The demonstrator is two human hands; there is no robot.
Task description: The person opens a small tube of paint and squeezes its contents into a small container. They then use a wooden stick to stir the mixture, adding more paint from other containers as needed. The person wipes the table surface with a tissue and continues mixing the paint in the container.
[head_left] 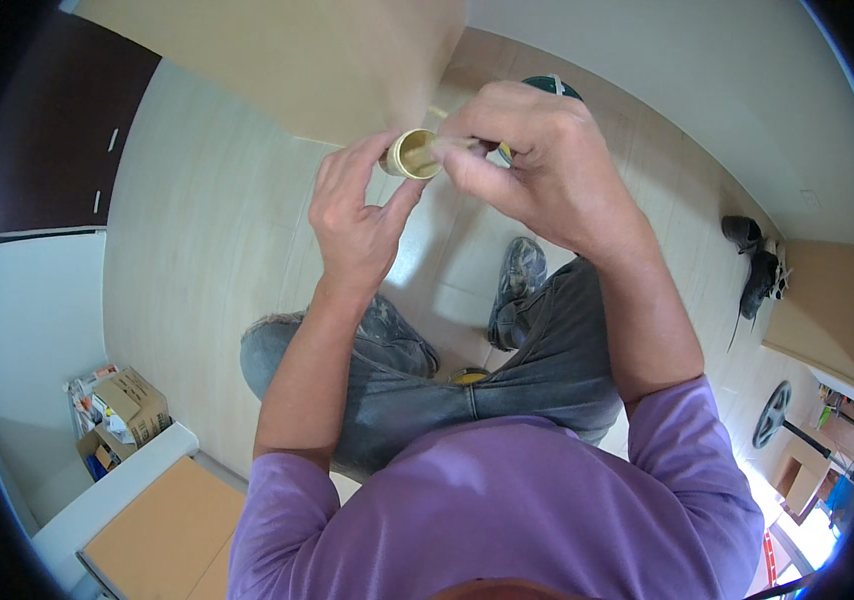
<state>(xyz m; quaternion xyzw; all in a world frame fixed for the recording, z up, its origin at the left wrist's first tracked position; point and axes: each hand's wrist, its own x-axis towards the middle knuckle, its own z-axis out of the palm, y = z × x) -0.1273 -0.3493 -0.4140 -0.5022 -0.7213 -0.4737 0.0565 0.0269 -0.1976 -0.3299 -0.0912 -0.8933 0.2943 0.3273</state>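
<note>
My left hand (359, 205) is closed around a small round can (396, 160), gold-coloured inside, its open mouth tilted toward me and to the right. A thin pale tool (421, 156), blurred, reaches into the can's mouth. My right hand (532, 150) pinches that tool between thumb and fingers, just right of the rim. Its exact kind cannot be made out. Behind my right hand, partly hidden, is a round dark green container (555, 87) with a pale strip across its top.
A beige panel (297, 65) stands just beyond my hands. On the tiled floor (207, 190) a yellow-topped round thing (468, 376) sits between my legs. Dark shoes (759, 275) lie at the right, near a black wheel (772, 414). An open carton (132, 405) stands at the left.
</note>
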